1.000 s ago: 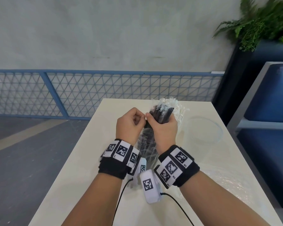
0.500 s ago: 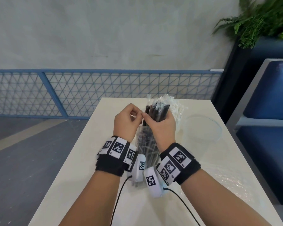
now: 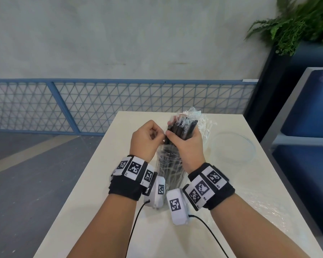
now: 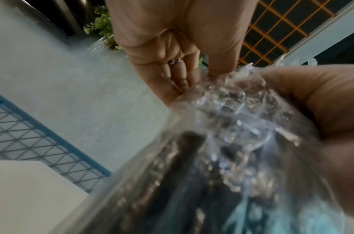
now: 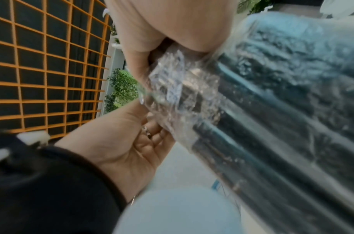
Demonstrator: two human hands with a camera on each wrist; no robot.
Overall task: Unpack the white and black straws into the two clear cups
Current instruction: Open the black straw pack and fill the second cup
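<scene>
A bundle of black straws (image 3: 182, 127) in clear plastic wrap (image 3: 191, 113) stands upright over the table (image 3: 104, 179). My right hand (image 3: 173, 128) grips the bundle near its top; its lower part looks clear-walled, whether wrap or cup I cannot tell. My left hand (image 3: 161, 135) pinches the wrap at the bundle's upper left edge. In the left wrist view its fingertips (image 4: 178, 88) squeeze the crumpled wrap (image 4: 228, 101). The right wrist view shows both hands on the wrap (image 5: 178, 88). White straws (image 3: 206, 130) stand behind my right hand. A clear cup (image 3: 233, 148) stands to the right.
Crumpled clear film (image 3: 268, 209) lies on the table's right side. A blue mesh railing (image 3: 63, 101) runs behind the table, with a planter (image 3: 296, 25) and blue seating (image 3: 306, 112) to the right. The table's left edge drops to grey floor.
Both hands and the bundle have lifted slightly. Loose wrap now bunches up above the straw tips. The left hand keeps its pinch at the bundle's edge.
</scene>
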